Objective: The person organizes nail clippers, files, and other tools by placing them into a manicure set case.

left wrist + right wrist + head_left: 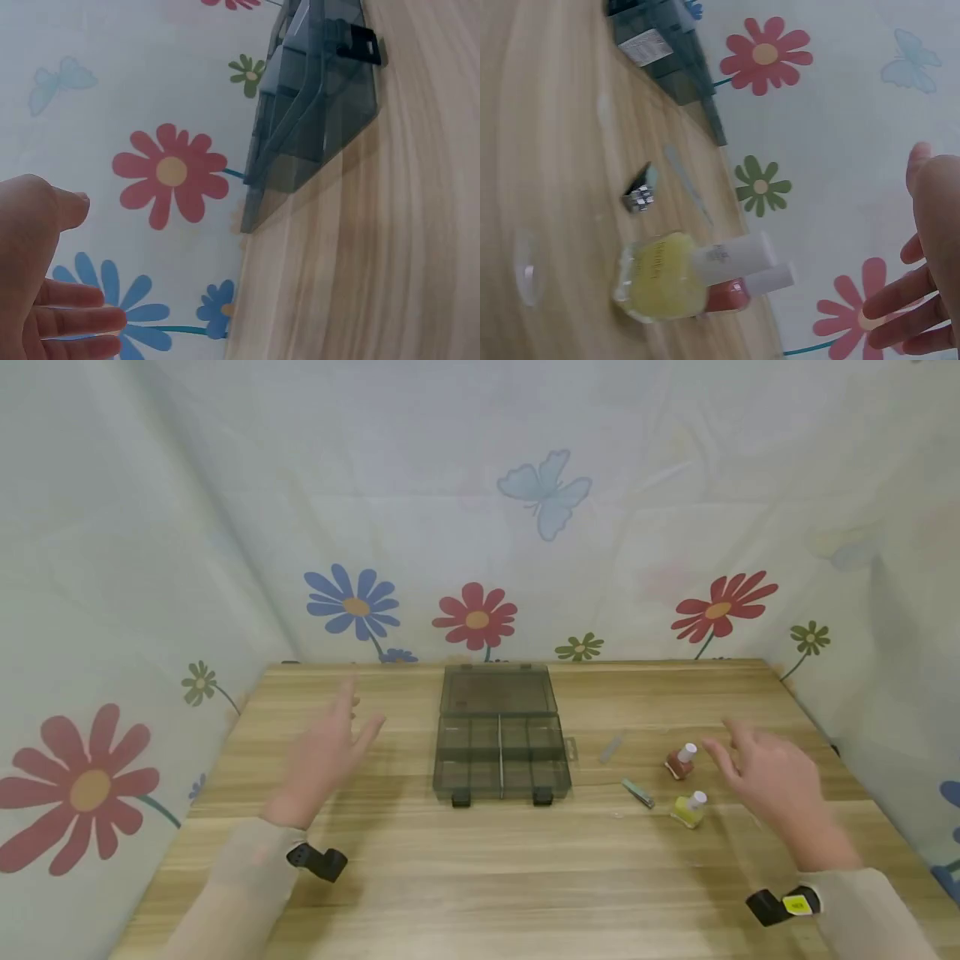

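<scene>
My left hand (318, 760) is held over the left part of the table, fingers extended, thumb apart and nothing in it. On the right, my right hand (780, 777) hovers with loosely bent fingers, also holding nothing. Nearest to it stand a red-brown nail polish bottle (680, 763) and a yellow nail polish bottle (687, 812), both with white caps. A nail clipper (637, 792) lies left of the bottles, and a thin pale strip like a nail file (612, 747) lies behind it. Between the hands sits a dark see-through compartment box (468, 785), its lid raised at the back.
The wooden table (450, 885) ends at a white cloth backdrop (405, 485) printed with flowers and a butterfly. A small clear oval piece (526, 266) lies in front of the clipper. Two black latches hang on the box's front edge.
</scene>
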The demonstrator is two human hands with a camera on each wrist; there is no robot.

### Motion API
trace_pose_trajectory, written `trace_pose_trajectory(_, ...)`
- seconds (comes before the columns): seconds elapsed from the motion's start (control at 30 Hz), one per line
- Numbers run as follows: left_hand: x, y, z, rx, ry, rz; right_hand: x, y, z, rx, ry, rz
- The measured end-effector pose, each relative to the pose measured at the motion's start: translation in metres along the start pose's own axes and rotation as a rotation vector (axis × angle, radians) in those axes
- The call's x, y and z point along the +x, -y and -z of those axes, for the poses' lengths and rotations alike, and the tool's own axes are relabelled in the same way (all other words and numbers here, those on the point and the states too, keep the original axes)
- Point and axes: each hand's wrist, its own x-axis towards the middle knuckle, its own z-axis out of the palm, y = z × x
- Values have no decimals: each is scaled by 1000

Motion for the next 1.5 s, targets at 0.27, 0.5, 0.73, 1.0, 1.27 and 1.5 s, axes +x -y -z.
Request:
trace_pose_trajectory(0.27, -12, -5, -20, -149, 156, 67, -16, 5, -9, 63, 128, -31)
trace_pose_trajectory(0.5, -21, -9, -37, -271, 195, 66, -29, 12, -15, 135, 205, -60)
trace_pose_trajectory(0.73, -26, -13, -53, -494, 253, 137, -38, 14, -27, 289, 278, -97)
trace_pose_trajectory(1.0, -30, -17, -72, -857, 342, 312, -48, 12, -45, 433, 156, -44)
trace_pose_trajectory(1.27, -25, -29, -64, -1071, 405, 392, -50, 11, -60, 479, 19, 54)
trace_pose_trajectory(1.5, -23, -21, -84, -1075, 438, 408, -52, 9, -71, 513, -10, 85)
